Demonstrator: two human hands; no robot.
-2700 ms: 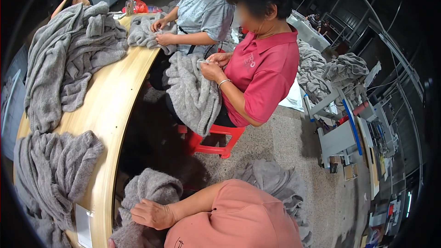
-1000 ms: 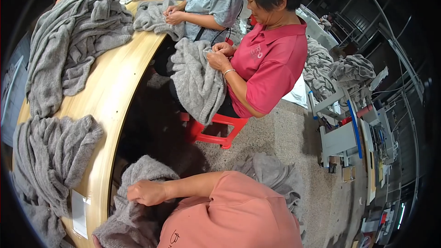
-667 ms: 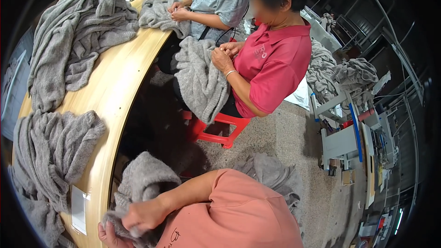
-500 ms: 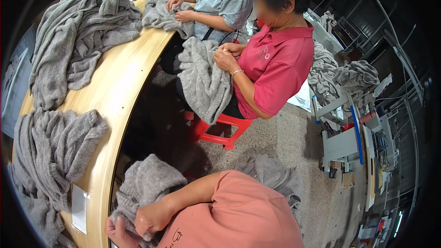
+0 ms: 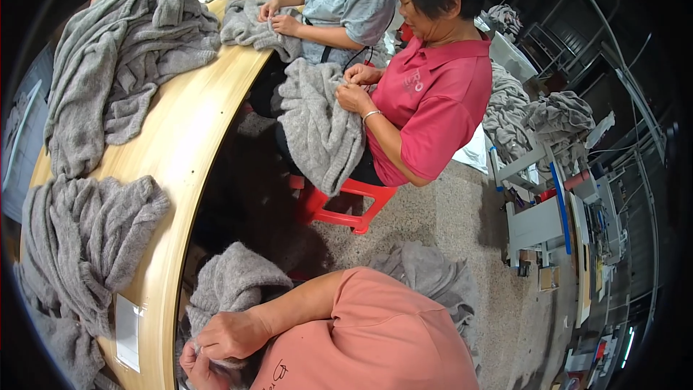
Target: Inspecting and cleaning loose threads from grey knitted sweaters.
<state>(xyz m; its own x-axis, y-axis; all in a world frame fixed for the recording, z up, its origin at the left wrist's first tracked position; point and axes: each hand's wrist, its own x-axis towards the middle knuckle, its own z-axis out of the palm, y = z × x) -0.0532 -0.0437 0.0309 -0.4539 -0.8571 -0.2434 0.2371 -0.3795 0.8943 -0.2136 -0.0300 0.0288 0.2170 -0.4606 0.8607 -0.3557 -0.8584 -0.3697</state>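
Note:
A fuzzy grey knit garment [image 5: 234, 279] hangs bunched beside the table edge, below and left of my salmon sleeve. My right hand [image 5: 229, 335] is closed on a fold of it, fingers bent and pinched together. Just below and to the left, my left hand [image 5: 200, 367] pinches the same knit, its thumb and fingertips close to those of the right. The tips nearly meet, and a small bit of grey fabric shows between them. Any small tool in the fingers is too hidden to make out. The lower picture edge partly cuts off my left hand.
Grey knit heaps [image 5: 94, 242] lie along the curved wooden table [image 5: 180, 152], near a white paper sheet [image 5: 128, 332]. A person in a pink shirt [image 5: 440, 101] sits on a red stool [image 5: 354, 209] handling knitwear; another works beyond. Grey fabric [image 5: 426, 274] is behind my shoulder.
My two hands have shifted slightly right and come closer together, the right fingers now pointing toward the left fingertips. The garment stays in them.

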